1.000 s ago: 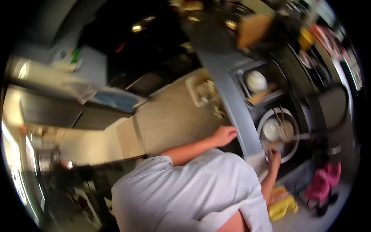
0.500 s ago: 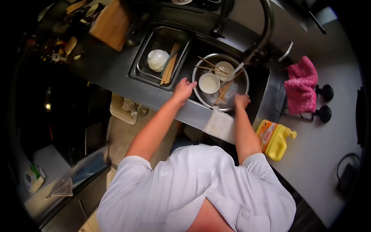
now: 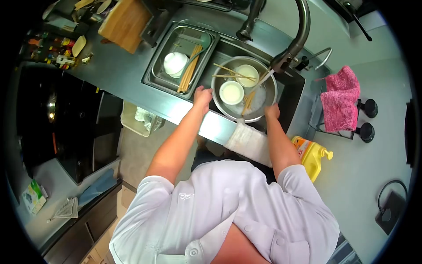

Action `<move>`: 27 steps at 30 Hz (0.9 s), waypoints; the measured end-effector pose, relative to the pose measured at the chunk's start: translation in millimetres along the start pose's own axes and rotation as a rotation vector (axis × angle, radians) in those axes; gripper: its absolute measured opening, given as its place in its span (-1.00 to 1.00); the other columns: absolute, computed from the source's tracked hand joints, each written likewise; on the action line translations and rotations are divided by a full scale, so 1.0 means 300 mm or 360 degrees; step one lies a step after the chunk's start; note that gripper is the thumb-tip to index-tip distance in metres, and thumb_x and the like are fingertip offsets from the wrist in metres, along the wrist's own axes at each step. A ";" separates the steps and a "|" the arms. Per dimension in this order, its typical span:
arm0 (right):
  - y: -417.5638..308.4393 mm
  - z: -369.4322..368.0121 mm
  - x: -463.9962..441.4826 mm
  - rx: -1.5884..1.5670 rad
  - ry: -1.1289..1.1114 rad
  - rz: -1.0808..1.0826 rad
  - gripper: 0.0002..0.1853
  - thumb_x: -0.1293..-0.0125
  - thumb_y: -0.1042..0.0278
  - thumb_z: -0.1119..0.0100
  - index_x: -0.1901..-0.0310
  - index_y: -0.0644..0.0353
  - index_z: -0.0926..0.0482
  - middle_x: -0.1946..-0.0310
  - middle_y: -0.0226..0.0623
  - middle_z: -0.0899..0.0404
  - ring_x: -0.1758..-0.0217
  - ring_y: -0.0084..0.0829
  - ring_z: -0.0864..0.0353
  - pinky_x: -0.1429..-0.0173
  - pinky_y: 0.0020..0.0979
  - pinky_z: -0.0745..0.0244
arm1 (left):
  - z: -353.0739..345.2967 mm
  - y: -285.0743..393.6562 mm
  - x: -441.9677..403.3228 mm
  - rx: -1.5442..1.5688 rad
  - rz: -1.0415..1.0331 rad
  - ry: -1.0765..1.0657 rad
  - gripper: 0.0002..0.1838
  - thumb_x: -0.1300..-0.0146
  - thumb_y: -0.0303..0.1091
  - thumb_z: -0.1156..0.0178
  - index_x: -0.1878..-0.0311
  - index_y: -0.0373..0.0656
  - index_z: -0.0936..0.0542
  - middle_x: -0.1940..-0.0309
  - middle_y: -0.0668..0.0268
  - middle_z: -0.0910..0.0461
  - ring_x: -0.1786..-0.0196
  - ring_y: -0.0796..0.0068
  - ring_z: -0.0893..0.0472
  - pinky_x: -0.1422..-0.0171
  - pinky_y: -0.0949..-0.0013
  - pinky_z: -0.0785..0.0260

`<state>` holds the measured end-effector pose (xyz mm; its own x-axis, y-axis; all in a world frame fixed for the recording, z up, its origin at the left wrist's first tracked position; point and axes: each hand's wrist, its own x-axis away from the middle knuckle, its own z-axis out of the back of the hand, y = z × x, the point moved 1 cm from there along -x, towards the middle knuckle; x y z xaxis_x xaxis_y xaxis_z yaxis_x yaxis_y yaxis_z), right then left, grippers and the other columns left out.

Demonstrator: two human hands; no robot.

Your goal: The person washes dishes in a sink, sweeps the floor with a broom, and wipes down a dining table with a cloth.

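A round metal basin (image 3: 273,91) sits in the dark sink, with two white bowls (image 3: 231,93) (image 3: 247,75), several chopsticks (image 3: 224,68) and some cloudy water inside. My left hand (image 3: 202,99) is closed at the basin's left rim, its fingertips against the edge. On the lower right rim my right hand (image 3: 272,111) is closed too, with its fingers partly hidden. The faucet (image 3: 283,59) hangs over the basin's right side, and a stream from it reaches the basin. A whitish cloth (image 3: 249,141) drapes over the counter edge between my forearms.
Left of the basin, a metal tray (image 3: 149,81) holds a white bowl (image 3: 175,64) and wooden utensils (image 3: 190,70). A cutting board (image 3: 125,25) stands at the upper left. Right of the sink are a pink cloth (image 3: 340,103) on a rack and a yellow bottle (image 3: 313,162). A bin (image 3: 132,119) sits below.
One second ago the view was turned and blurred, with my left hand away from the basin. Since then that hand has come to the basin's left rim. My right hand has stayed near the basin.
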<state>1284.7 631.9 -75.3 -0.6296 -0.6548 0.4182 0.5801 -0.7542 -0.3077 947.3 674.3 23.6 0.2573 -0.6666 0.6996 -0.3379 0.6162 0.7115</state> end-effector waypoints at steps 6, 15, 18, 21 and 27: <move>-0.146 0.069 0.104 -0.0138 0.0828 0.0439 -0.56 -0.21 0.17 -0.24 -0.10 0.16 -0.56 -0.02 0.08 -0.67 -0.12 0.12 -0.64 -0.23 -0.01 -0.51 | -0.053 -0.116 -0.139 -0.0415 0.0139 -0.0252 -0.49 -0.28 -0.43 -0.25 -0.28 -0.40 -0.50 -0.15 -0.04 -0.60 -0.19 0.13 -0.59 -0.23 0.24 -0.42; -0.368 -0.102 0.174 0.0145 -0.0538 0.0552 -0.34 -0.11 -0.27 -0.36 0.11 0.29 -0.70 0.07 0.09 -0.70 -0.02 0.03 -0.69 -0.14 -0.11 -0.55 | -0.040 -0.083 -0.038 -0.0321 0.0096 -0.0286 -0.53 -0.32 -0.45 -0.21 -0.29 -0.32 -0.46 0.05 0.17 -0.58 0.13 0.42 -0.54 0.05 0.43 -0.43; -0.377 -0.140 0.172 0.0233 -0.0477 0.0522 -0.40 -0.14 -0.16 -0.32 0.06 0.31 -0.67 0.03 0.13 -0.68 -0.05 0.09 -0.67 -0.20 -0.08 -0.53 | -0.006 -0.040 -0.006 -0.0348 0.0039 -0.0329 -0.55 -0.35 -0.43 -0.21 -0.27 -0.29 -0.45 0.11 0.28 -0.58 0.19 0.55 -0.52 0.07 0.51 -0.43; -0.375 -0.146 0.180 0.0154 -0.0423 0.0570 -0.51 -0.20 0.09 -0.21 -0.03 0.32 -0.60 0.00 0.19 -0.65 -0.08 0.15 -0.64 -0.22 -0.02 -0.51 | 0.024 -0.042 -0.042 -0.0448 0.0009 -0.0309 -0.59 -0.37 -0.41 -0.20 -0.25 -0.29 -0.47 0.06 0.30 -0.58 0.10 0.54 -0.52 -0.03 0.49 -0.42; -0.323 -0.067 0.184 0.0224 -0.0296 0.0837 -0.59 -0.27 0.34 -0.02 -0.14 0.26 -0.43 0.06 0.27 -0.63 -0.03 0.26 -0.62 -0.18 0.10 -0.49 | -0.037 -0.092 -0.087 -0.0307 0.0108 -0.0294 -0.58 -0.30 -0.46 -0.24 -0.20 -0.32 -0.46 0.33 0.28 -0.53 0.46 0.55 -0.46 0.41 0.51 -0.34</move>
<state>1183.4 667.9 -39.5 -0.1437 -0.9108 0.3870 0.8616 -0.3075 -0.4038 959.9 679.4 -13.7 0.0645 -0.6752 0.7348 -0.1653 0.7189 0.6751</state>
